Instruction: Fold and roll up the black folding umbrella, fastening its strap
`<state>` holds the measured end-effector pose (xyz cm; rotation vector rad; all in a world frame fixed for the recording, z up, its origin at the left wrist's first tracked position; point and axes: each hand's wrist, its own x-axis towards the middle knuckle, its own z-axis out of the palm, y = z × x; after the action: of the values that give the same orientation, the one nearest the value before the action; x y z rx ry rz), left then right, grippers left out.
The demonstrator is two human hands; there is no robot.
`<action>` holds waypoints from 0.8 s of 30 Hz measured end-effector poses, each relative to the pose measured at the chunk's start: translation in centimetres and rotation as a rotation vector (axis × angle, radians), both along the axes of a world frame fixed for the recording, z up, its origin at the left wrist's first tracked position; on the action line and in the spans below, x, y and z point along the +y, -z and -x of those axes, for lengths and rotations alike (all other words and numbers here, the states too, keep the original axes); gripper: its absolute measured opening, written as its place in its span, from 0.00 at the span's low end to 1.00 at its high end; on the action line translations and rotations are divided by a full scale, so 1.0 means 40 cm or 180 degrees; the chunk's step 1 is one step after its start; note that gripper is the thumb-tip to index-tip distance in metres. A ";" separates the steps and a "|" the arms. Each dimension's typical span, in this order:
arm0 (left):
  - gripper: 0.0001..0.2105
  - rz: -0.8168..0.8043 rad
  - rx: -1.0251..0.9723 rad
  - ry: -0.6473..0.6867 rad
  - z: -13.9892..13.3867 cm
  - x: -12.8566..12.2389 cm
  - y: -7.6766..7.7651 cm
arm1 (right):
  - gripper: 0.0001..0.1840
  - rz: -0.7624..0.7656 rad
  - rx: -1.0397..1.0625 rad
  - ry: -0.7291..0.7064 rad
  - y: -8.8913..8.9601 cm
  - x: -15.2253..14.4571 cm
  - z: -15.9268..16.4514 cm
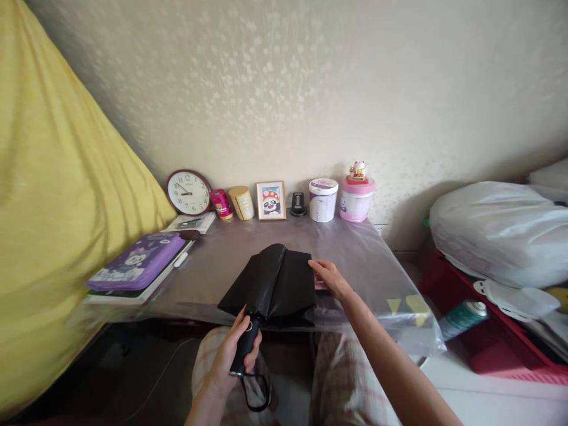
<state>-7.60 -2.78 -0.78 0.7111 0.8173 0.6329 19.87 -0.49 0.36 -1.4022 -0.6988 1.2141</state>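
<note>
A black folding umbrella (275, 281) lies tilted over the front edge of the table, its canopy collapsed with loose folds spread to both sides. My left hand (235, 349) is wrapped around its black handle, and a wrist strap (260, 402) dangles below. On the right, my right hand (331, 278) pinches the edge of a canopy fold between thumb and fingers. Some of the right fingers are hidden behind the fabric.
Along the wall stand a round clock (189, 192), a picture frame (271, 201) and several canisters, one under a lucky cat figurine (357, 171). A purple case (137, 260) rests on books at left. A red bin (501, 343) stands right of the plastic-covered table (355, 248).
</note>
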 end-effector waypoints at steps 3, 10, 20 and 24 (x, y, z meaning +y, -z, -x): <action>0.18 -0.0096 0.0029 0.0008 -0.001 -0.001 -0.005 | 0.21 0.0131 0.0202 -0.0248 0.013 -0.001 0.001; 0.26 -0.0354 0.0224 0.0042 -0.010 -0.003 -0.004 | 0.10 -0.0060 0.0007 0.0065 0.001 0.023 0.009; 0.35 -0.0753 0.0705 0.0222 -0.019 -0.016 0.021 | 0.18 0.0288 0.0102 -0.0090 0.021 -0.006 0.002; 0.36 -0.0708 0.0735 0.0210 -0.020 -0.017 0.016 | 0.14 0.0157 0.0812 -0.0369 0.024 0.018 -0.008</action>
<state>-6.80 -3.45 -1.42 1.0238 0.9403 0.5942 20.17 0.21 -0.59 -1.2316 -0.5809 1.4800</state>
